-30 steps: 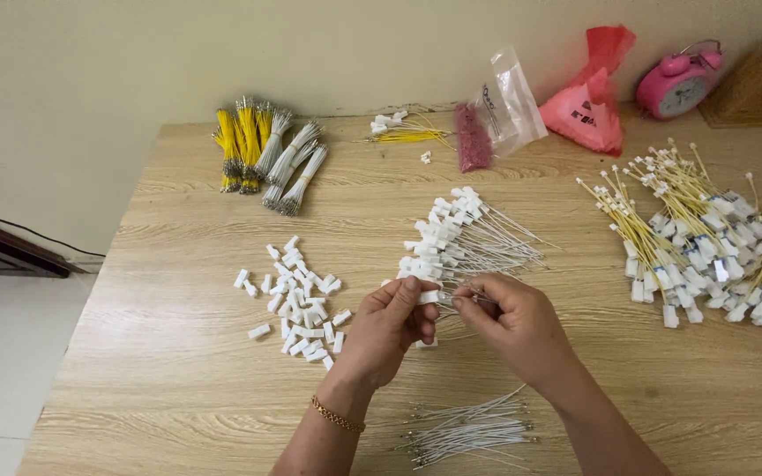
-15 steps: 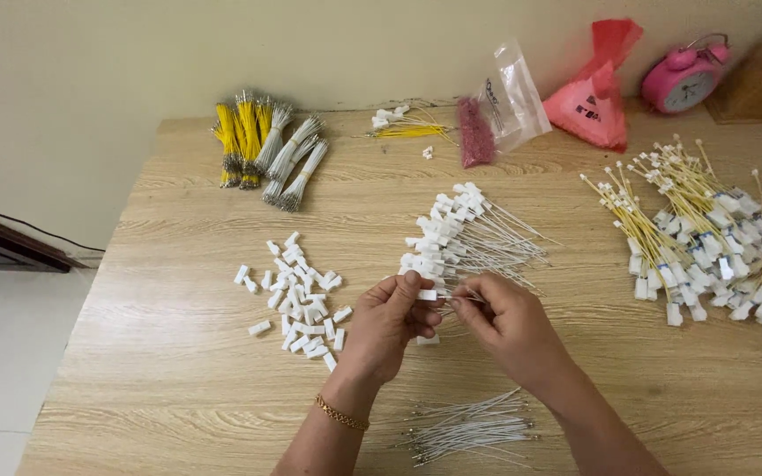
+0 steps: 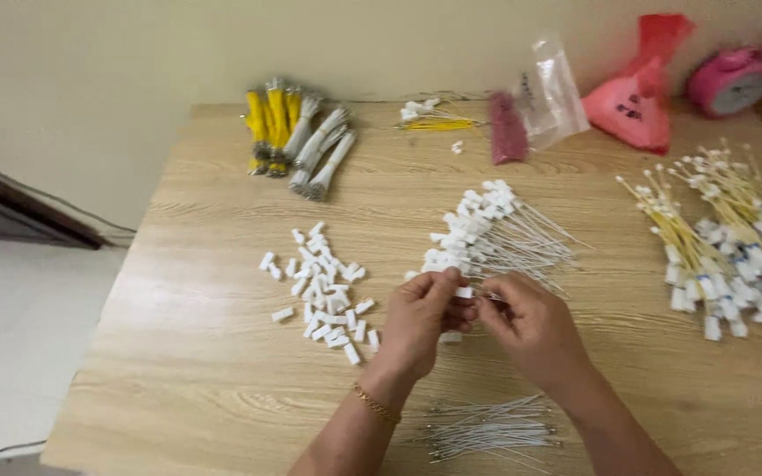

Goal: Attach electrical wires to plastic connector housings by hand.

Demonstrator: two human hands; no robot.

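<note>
My left hand [image 3: 416, 322] pinches a small white plastic connector [image 3: 464, 292] between thumb and fingers. My right hand [image 3: 531, 328] meets it from the right, its fingertips closed on a thin white wire at the connector. Both hands hover over the wooden table [image 3: 213, 370], just in front of a heap of white wires with connectors fitted [image 3: 487, 236]. Loose white connectors [image 3: 321, 289] lie scattered to the left of my left hand. A bunch of bare white wires [image 3: 491, 427] lies near the front edge between my forearms.
Yellow wires with white connectors [image 3: 725, 238] are piled at the right. Bundles of yellow and white wires [image 3: 297, 137] lie at the back left. A clear bag [image 3: 553, 84], a red bag [image 3: 637, 92] and a pink alarm clock [image 3: 734, 78] stand along the back.
My hands stay together at the same spot, fingers shifting slightly on the connector and wire. The view has drifted a little; the piles have not moved.
</note>
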